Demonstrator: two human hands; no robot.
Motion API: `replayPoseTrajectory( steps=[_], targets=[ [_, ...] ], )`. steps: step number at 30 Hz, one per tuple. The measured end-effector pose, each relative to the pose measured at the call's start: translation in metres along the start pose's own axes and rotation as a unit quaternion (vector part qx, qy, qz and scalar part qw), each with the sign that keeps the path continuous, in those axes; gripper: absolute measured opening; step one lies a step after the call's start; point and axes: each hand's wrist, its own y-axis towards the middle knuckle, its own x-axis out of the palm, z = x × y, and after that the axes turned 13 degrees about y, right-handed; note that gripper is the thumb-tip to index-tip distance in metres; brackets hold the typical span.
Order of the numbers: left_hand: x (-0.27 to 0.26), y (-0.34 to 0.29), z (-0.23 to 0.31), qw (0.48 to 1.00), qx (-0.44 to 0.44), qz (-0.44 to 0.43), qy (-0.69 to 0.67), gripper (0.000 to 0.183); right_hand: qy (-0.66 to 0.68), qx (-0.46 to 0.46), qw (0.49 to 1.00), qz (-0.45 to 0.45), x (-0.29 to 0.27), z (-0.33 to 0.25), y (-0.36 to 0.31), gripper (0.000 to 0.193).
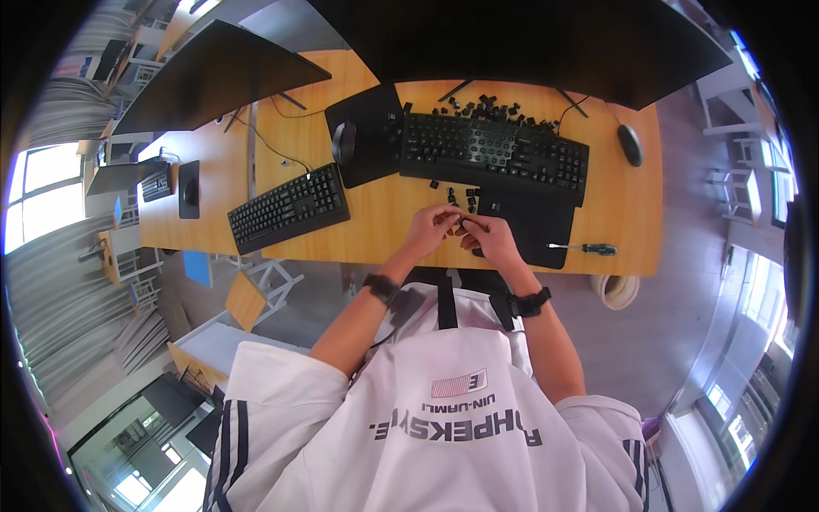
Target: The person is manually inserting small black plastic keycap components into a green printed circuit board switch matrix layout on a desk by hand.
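My left hand (433, 229) and my right hand (493, 239) meet near the front edge of the desk, thumbs and forefingers pinched together. A tiny dark piece, which looks like a black keycap (461, 224), sits between the fingertips; the fingers mostly hide it. Just beyond lie several loose black keycaps (472, 201). Farther back rests a wide black keyboard (490, 147), light glaring off its middle keys. More loose keycaps (488, 109) are heaped along its far edge. A black mouse pad (546, 226) lies beside my right hand, partly under the keyboard.
On the right is a screwdriver (597, 249) near the desk edge, with a mouse (630, 145) behind. To the left are a second keyboard (290, 209), another mouse (344, 142) and its dark pad (363, 111). Large monitors (529, 43) stand at the back. A round bin (616, 292) is below.
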Motion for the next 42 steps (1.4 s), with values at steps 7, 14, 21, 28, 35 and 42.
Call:
replayPoseTrajectory(
  steps=[7,14,21,28,35,42],
  targets=[
    [-0.055,-0.063,0.094,0.974,0.148,-0.077,-0.153,0.031,0.056,-0.080,0.993,-0.064,0.034,-0.110,-0.072,0.019],
    [-0.083,-0.102,0.134,0.940,0.204,-0.135,-0.239,0.030,0.024,-0.181,0.983,-0.038,0.064,-0.148,-0.125,0.016],
    [-0.091,-0.113,0.147,0.929,0.292,-0.054,-0.222,0.023,0.021,-0.256,0.964,-0.074,0.072,-0.151,-0.137,0.020],
    [-0.091,-0.114,0.139,0.940,0.244,-0.074,-0.228,0.021,0.031,-0.240,0.967,-0.080,0.071,-0.147,-0.133,0.020],
    [-0.087,-0.126,0.137,0.948,0.276,0.003,-0.160,0.021,0.029,-0.207,0.975,-0.080,0.068,-0.142,-0.128,0.019],
    [-0.078,-0.136,0.129,0.965,0.254,0.054,-0.044,0.024,0.019,-0.154,0.985,-0.082,0.062,-0.128,-0.118,0.018]
  ],
)
